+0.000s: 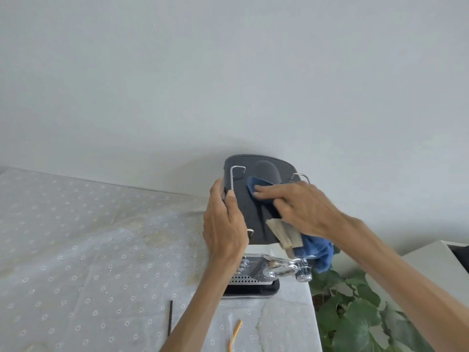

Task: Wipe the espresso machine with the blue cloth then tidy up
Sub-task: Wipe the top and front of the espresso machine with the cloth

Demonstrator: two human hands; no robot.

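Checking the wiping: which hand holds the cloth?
The right hand presses the blue cloth on the machine's top; the left hand only grips its side.

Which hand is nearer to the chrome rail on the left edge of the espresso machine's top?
Left. The left hand holds the machine's left side, its thumb touching the chrome rail. The right hand presses the blue cloth on the middle of the espresso machine top, apart from the rail.

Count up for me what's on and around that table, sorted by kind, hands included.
Hands: 2, the left hand and the right hand
Espresso machine: 1
Blue cloth: 1
Dark stick: 1
Yellow strip: 1
Leafy plant: 1
Tablecloth: 1
Total: 8
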